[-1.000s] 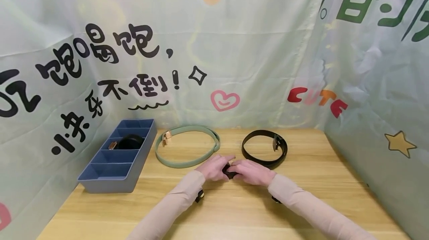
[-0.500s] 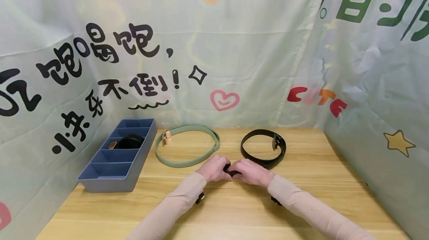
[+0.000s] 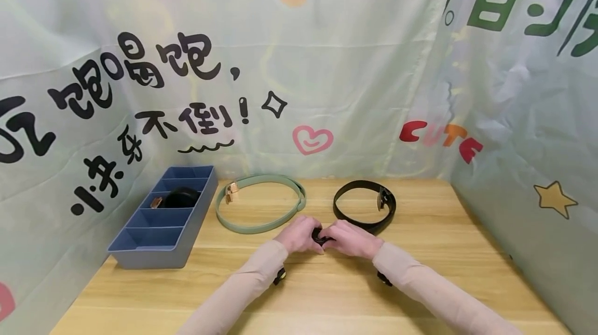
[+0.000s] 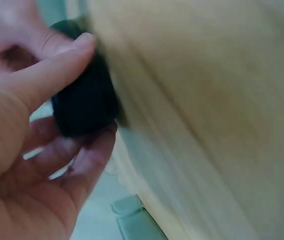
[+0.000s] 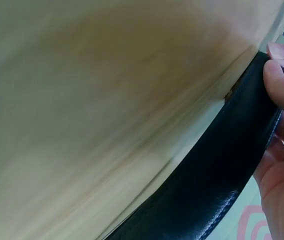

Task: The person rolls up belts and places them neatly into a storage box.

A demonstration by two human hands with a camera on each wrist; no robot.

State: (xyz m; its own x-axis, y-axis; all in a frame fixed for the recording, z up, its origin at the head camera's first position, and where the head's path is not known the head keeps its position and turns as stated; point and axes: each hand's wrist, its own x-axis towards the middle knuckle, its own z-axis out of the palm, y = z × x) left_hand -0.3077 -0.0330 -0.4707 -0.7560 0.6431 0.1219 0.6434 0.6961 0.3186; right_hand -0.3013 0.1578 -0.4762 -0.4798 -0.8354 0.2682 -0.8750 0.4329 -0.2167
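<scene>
A black belt (image 3: 343, 215) lies in a loose loop at the centre right of the table, its dark buckle (image 3: 383, 200) at the loop's right side. One end is wound into a small tight coil (image 4: 84, 107) between both hands. My left hand (image 3: 299, 235) grips this coil, thumb on one side and fingers curled beneath, in the left wrist view. My right hand (image 3: 352, 239) pinches the strap (image 5: 217, 150) beside the coil. From those fingers the strap curves away toward the loop in the right wrist view. Part of the coil is hidden by the fingers.
A pale green belt (image 3: 252, 229) with a rose-gold buckle (image 3: 231, 189) lies looped behind the left hand. At the left stands a blue-grey divided box (image 3: 154, 260); one compartment holds a rolled black belt (image 3: 182, 198). Printed cloth (image 3: 364, 91) walls the table's back and sides.
The black belt's loop has slid slightly left toward the hands. The piece between the hands has turned and looks rounder now. Both hands stay at nearly the same spot.
</scene>
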